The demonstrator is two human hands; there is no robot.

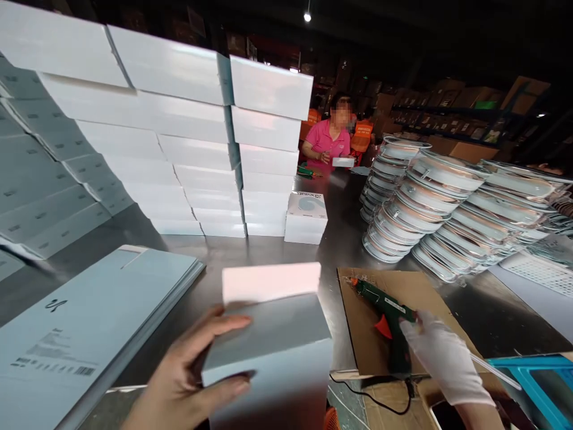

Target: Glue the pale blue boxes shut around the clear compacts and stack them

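Observation:
My bare left hand (192, 364) grips a white carton (286, 370) by its left side, thumb on the near face and fingers over the top. A flap (273, 282) stands up along the carton's far edge. My right hand (441, 352), in a white glove, is closed at the rear of a green hot glue gun (387, 304) with a red trigger. The gun is over a piece of brown cardboard (358, 346), its orange-tipped nozzle facing away to the left. A white glue stick (495, 370) runs out behind the glove.
Flat printed cartons (107, 310) lie at the left. Behind them rises a wall of white boxes (188, 119), with one printed box (307, 215) at its right end. Stacked clear-and-white round pieces (403, 209) lean at the right, near a blue frame (537, 382). A co-worker (329, 140) handles a box across the table.

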